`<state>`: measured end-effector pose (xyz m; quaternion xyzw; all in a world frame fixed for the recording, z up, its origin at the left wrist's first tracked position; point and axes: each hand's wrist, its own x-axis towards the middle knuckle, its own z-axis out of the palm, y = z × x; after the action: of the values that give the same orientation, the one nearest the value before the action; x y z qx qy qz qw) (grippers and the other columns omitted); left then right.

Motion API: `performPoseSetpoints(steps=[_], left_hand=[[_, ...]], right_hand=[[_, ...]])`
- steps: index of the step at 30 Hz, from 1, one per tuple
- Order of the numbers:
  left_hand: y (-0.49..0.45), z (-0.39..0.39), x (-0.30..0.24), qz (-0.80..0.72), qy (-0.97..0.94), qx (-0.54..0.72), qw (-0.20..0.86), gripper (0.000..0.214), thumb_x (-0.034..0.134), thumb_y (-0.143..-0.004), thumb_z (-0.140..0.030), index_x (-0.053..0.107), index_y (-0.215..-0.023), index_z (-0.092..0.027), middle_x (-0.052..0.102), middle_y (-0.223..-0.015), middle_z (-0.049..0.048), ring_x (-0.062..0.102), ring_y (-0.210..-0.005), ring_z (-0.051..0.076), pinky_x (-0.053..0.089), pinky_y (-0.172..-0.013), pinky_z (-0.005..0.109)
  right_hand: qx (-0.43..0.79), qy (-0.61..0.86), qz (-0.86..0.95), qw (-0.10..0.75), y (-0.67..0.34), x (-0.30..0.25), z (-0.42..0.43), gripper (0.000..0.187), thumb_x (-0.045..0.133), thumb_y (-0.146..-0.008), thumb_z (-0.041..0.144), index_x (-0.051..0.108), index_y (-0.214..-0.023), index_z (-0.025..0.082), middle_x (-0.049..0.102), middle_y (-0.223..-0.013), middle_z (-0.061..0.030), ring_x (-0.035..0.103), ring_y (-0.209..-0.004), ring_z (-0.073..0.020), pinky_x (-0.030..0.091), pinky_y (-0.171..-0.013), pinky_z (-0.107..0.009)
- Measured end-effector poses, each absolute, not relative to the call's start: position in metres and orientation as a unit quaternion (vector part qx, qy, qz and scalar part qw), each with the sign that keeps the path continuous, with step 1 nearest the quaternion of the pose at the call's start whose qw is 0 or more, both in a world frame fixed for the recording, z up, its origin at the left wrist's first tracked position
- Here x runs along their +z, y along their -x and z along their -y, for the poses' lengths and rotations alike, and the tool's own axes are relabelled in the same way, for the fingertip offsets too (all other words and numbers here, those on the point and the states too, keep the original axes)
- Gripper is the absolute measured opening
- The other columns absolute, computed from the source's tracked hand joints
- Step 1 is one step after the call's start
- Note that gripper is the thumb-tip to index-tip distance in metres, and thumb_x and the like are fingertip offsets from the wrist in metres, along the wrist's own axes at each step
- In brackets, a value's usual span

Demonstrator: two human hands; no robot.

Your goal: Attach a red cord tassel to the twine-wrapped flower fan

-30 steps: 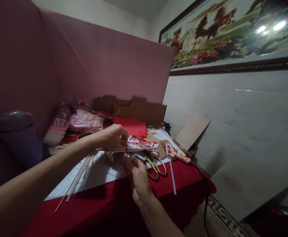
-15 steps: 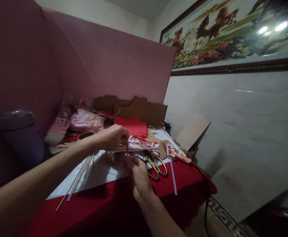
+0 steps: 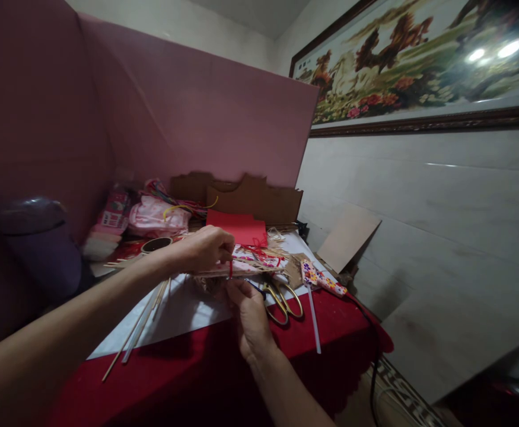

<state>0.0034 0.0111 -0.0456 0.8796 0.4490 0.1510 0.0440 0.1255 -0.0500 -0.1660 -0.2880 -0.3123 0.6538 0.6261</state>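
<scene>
A short length of red cord [image 3: 231,270] runs upright between my two hands. My left hand [image 3: 210,246] pinches its upper end with bent fingers. Below, the thumb and fingertips of my right hand [image 3: 251,314] are closed on the lower end; what else they may hold is hidden. Just behind the cord lies a flat piece with a pink-and-white pattern and thin sticks along its edge [image 3: 259,268]. Gold-handled scissors [image 3: 281,303] rest right of my right hand, their blades partly covered. A bundle of brownish twine [image 3: 208,283] sits under my left hand.
A flower-patterned glue gun [image 3: 324,281] with a clear glue stick lies at the right, its cable trailing off the table. Wooden sticks [image 3: 126,341] lie front left. Red paper [image 3: 236,226], cardboard [image 3: 254,198], a tape roll [image 3: 156,245] and a purple bin [image 3: 39,255] stand around.
Both hands keep almost the same pose on the red cord. The whole view has shifted slightly; no object has visibly been taken up or let go.
</scene>
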Motion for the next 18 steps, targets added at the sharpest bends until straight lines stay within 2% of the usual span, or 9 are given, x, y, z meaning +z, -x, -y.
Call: performPoseSetpoints(steps=[18], left_hand=[[-0.0018, -0.0116, -0.0490, -0.436, -0.885, 0.162, 0.030, 0.012, 0.053, -0.069, -0.020, 0.064, -0.066, -0.016, 0.063, -0.059, 0.0006, 0.050, -0.054, 0.012, 0.031, -0.051, 0.023]], right_hand=[[0.669, 0.281, 0.306, 0.617, -0.1225, -0.1595, 0.0526, 0.014, 0.078, -0.060, 0.028, 0.070, -0.064, 0.019, 0.065, -0.061, 0.0020, 0.051, -0.057, -0.0115, 0.038, -0.061, -0.024]])
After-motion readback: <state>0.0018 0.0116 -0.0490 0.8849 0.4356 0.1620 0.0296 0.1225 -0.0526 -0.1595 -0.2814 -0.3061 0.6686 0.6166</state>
